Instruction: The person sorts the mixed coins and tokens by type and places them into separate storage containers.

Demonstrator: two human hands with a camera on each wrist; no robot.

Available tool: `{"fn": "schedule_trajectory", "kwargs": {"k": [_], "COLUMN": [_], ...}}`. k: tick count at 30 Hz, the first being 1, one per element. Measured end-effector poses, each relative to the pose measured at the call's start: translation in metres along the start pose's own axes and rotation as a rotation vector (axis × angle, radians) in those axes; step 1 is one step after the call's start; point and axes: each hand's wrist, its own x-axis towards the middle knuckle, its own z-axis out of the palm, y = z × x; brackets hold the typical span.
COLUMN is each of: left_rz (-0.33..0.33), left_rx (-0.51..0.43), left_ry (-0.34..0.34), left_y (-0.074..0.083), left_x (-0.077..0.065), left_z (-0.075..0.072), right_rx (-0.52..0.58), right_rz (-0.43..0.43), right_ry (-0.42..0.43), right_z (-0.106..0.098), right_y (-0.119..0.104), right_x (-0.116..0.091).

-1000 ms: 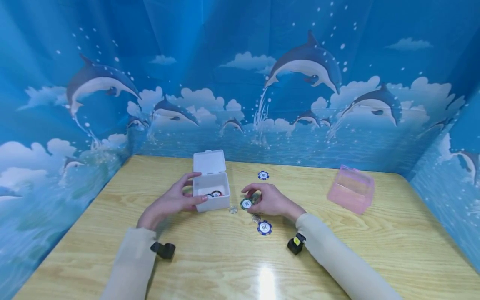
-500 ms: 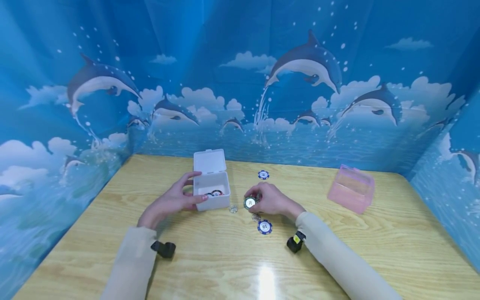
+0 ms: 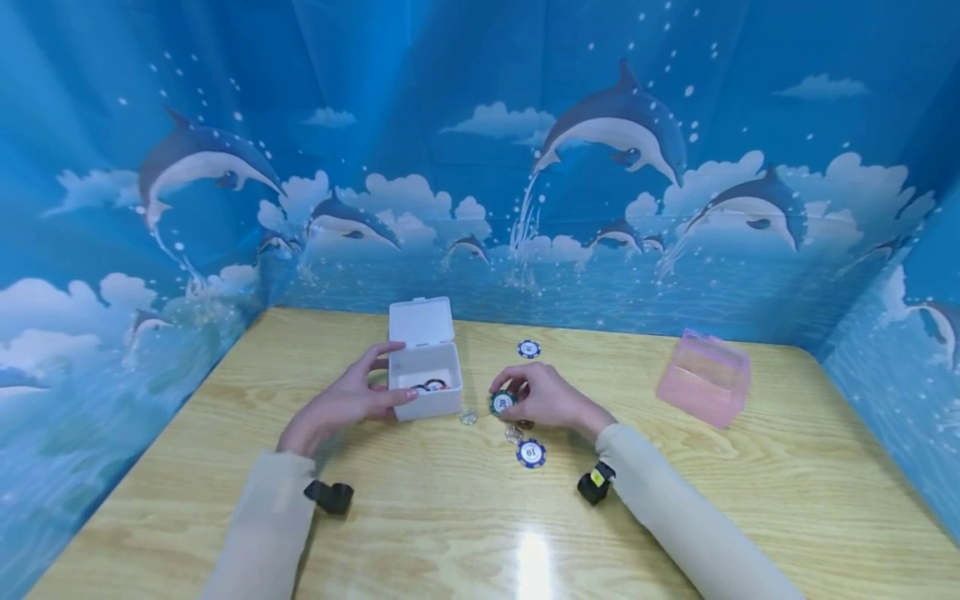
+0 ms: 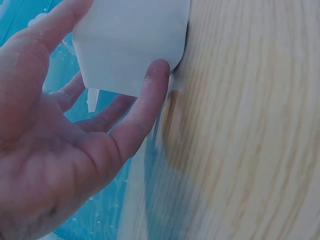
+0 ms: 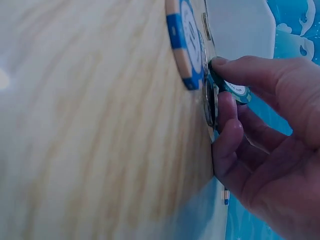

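Note:
In the head view my left hand (image 3: 352, 398) holds the white box (image 3: 437, 407) from its left side, thumb over the front rim. Its hinged lid (image 3: 421, 322) stands open at the back, and several chips (image 3: 435, 386) lie inside. The left wrist view shows a fingertip low on the box's wall (image 4: 130, 45). To the right of the box, my right hand (image 3: 553, 398) pinches a green poker chip (image 3: 501, 403) between thumb and fingers, close over the table. Seen from the right wrist, the green chip (image 5: 237, 90) is tilted, with coins (image 5: 210, 102) beside the fingertips.
A blue poker chip (image 3: 531, 453) lies nearer the front, and another blue chip (image 3: 528, 348) farther back. Silvery coins (image 3: 513, 433) lie below the right hand, with one clear coin (image 3: 468, 416) by the box. A pink translucent box (image 3: 705, 383) sits on the right of the table.
My right hand has drawn the green chip slightly to the right, and its fingers have closed in on it. A coin now shows beneath that hand. My left hand stays on the box.

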Motion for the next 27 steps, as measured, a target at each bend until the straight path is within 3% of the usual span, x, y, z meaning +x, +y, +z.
{"fn": "schedule_trajectory", "kwargs": {"k": [12,27], "left_rz": [-0.002,-0.019], "left_rx": [-0.015,-0.009], "left_ry": [0.001,0.003], "left_y": [-0.0002,0.0004], "left_x": [0.0003,0.0017], "left_z": [0.0005,0.0023], "right_rx": [0.054,0.250], "right_rz": [-0.004,0.064], "right_ry": [0.026,0.082], "right_z": [-0.0026,-0.0057], "right_y": [0.0011,0.0092], "right_x": [-0.0053,-0.0099]}}
